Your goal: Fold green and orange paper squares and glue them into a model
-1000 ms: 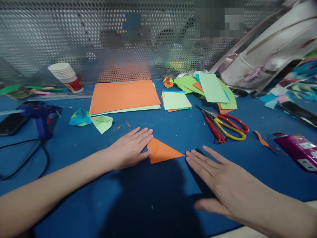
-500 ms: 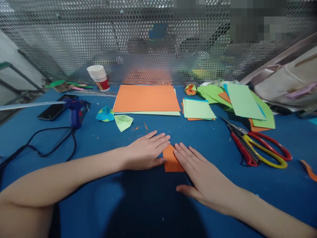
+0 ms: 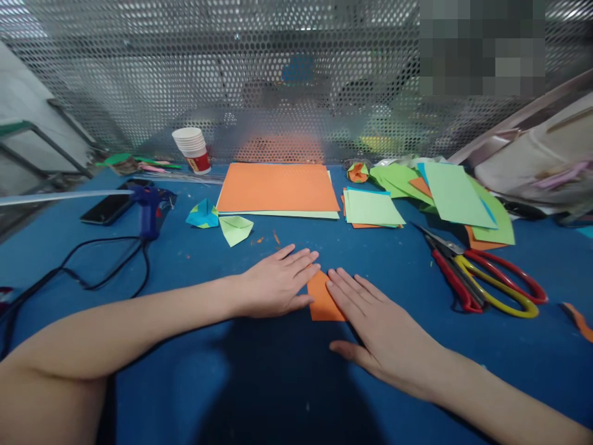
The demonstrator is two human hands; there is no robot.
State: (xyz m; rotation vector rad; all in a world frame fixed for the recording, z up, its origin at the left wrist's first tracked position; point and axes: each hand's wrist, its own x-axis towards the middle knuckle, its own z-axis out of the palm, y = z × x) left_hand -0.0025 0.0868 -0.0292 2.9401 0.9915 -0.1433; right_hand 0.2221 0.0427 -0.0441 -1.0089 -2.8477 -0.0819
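Moved in since one second ago: right hand [image 3: 373, 321], from just past the tip of the orange paper [image 3: 322, 303] to on top of it.

On the far left, black phone [image 3: 104, 210], and close by, blue glue gun [image 3: 149, 213], likely kept to the side to leave room for paper. Farther back, near the mesh wall [image 3: 162, 93], a stack of cups [image 3: 192, 148], one inside another, maybe to save space. Then blue folded paper [image 3: 202, 214] right beside pale green folded paper [image 3: 235, 230].

Next, left hand [image 3: 275, 284]: open, palm down, fingers flat and side by side, at the left edge of the orange paper. Not gripping, probably just pinning to stop any sliding. Behind, big orange sheets [image 3: 280, 188], in a flat pile, likely to stay smooth.

In the middle, flat on the blue table [image 3: 217, 259] between both hands, the orange paper, partly covered. On its right side, right hand: open too, fingers straight, thumb spread away, seemingly pressing to flatten. Hard to tell how firmly.

Behind, small square sheets [image 3: 373, 208]. On the right, scissors [image 3: 464, 254] against a red-handled tool [image 3: 456, 285], perhaps left near for easy reach. Last, orange strip [image 3: 577, 318].
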